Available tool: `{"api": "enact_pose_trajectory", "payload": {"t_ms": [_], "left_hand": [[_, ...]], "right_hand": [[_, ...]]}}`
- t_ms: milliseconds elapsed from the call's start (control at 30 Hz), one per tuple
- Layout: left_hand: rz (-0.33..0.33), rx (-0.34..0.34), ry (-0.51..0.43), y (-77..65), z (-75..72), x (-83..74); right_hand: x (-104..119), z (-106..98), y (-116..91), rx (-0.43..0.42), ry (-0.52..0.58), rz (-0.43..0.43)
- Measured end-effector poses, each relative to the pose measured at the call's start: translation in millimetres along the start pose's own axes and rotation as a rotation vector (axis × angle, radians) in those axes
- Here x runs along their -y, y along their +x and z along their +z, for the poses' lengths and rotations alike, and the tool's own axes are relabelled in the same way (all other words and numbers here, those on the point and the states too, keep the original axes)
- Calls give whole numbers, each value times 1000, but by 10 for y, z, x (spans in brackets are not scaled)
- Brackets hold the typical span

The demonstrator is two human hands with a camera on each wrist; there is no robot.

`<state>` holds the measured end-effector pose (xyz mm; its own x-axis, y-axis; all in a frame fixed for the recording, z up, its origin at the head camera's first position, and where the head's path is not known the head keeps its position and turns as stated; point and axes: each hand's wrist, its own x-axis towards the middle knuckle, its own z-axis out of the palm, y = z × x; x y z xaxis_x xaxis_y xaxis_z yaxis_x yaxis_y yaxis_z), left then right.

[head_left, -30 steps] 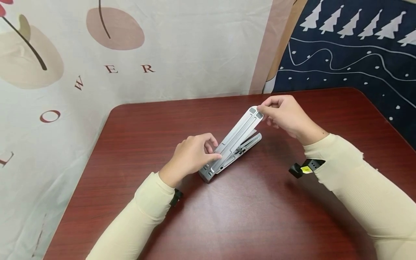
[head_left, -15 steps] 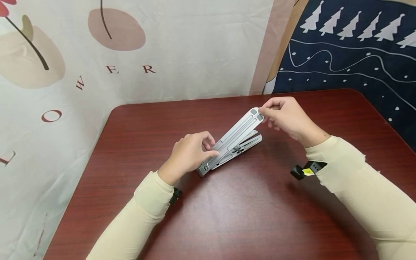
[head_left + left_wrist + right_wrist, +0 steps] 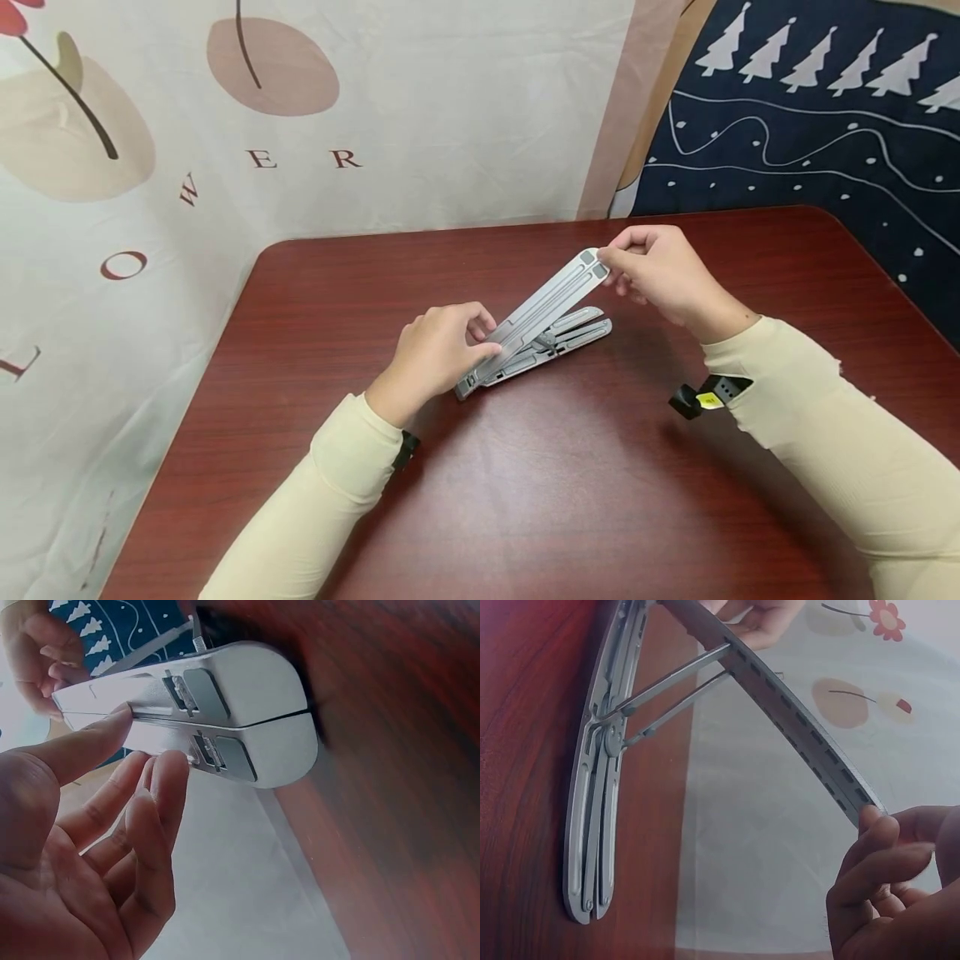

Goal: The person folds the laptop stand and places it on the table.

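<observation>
A silver folding laptop stand (image 3: 551, 302) is on the table, its upper arms tilted up from the lower base (image 3: 581, 335) in a narrow V. Near the hinged end, my left hand (image 3: 442, 346) holds the upper part between thumb and fingers. At the raised far end, with its grey pads, my right hand (image 3: 663, 271) pinches the corner with thumb and forefinger. Two thin support struts (image 3: 671, 682) link the upper part to the base in the right wrist view. The left wrist view shows the rounded hinge end (image 3: 274, 686) close up.
The dark red wooden table (image 3: 555, 500) has a rounded back edge. Behind it hangs a pale printed cloth (image 3: 450, 108), with a navy cloth with white trees (image 3: 795, 133) at the right. A black wrist device (image 3: 686, 402) hangs under my right sleeve.
The gap between the stand's upper part and its base has widened. The hinged end has shifted slightly away from me and left. Both hands keep their holds.
</observation>
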<state>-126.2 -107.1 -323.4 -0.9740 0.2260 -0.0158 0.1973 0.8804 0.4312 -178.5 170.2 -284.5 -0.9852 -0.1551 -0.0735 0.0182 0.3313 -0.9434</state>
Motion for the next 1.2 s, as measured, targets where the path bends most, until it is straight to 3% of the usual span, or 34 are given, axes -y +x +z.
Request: {"api": "enact_pose_trajectory", "payload": {"t_ms": [333,800,1200], "left_hand": [[13,2,-15,16,-5,26],[23,-2,-15,10,-8,15],[26,-7,-13,15,2,21]], "right_hand": [[-16,37,-20,-5,101,-2],[-56,27,-23,15,150,20],[-345,-146,36,-14,-33,6]]}}
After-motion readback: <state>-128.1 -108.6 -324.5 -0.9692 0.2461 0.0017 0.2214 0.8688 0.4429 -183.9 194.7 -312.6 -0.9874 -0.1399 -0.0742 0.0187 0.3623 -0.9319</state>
